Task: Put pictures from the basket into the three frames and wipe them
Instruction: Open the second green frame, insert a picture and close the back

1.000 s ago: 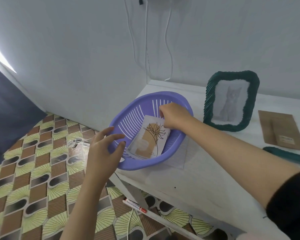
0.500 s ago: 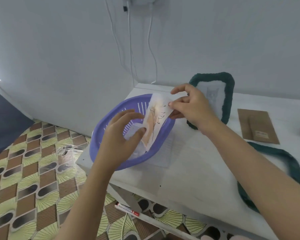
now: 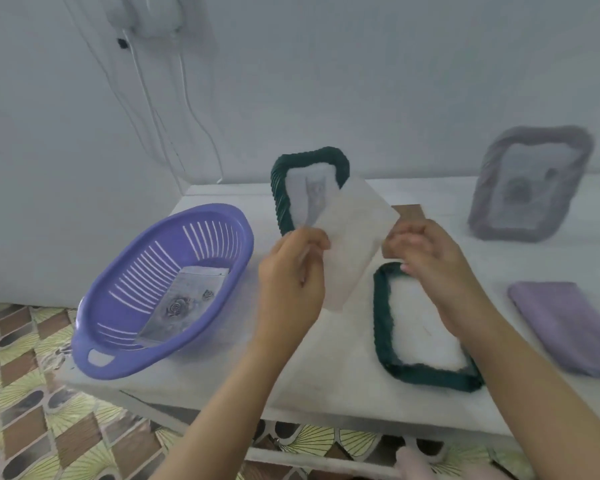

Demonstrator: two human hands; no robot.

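At the near left corner of the white tabletop (image 3: 326, 386) stands the purple basket (image 3: 136, 370), and one rose picture (image 3: 181, 306) lies in it, waiting for its turn. Right of it, near the front edge, the flat green frame (image 3: 426, 374) lies with its opening up, I think so that a picture can be laid in from above. Further right, a folded purple cloth (image 3: 568, 327) rests on the tabletop, ready for the wiping.

Above the middle of the tabletop, both hands hold up a pale picture (image 3: 354, 244) between the basket and the flat frame. The left hand (image 3: 291, 271) pinches its left edge with thumb and fingers. The right hand (image 3: 430, 265) has curled fingers at the right edge, just over the far end of the flat frame. The view is blurred there, so I cannot tell if it really grips the sheet. The picture is tilted, probably to turn it the right way for the frame.

A brown backing board (image 3: 411, 211) lies behind the hands. At the far edge, the upright green frame (image 3: 279, 202) and a grey-purple frame (image 3: 492, 230) lean against the wall, both with pictures inside.
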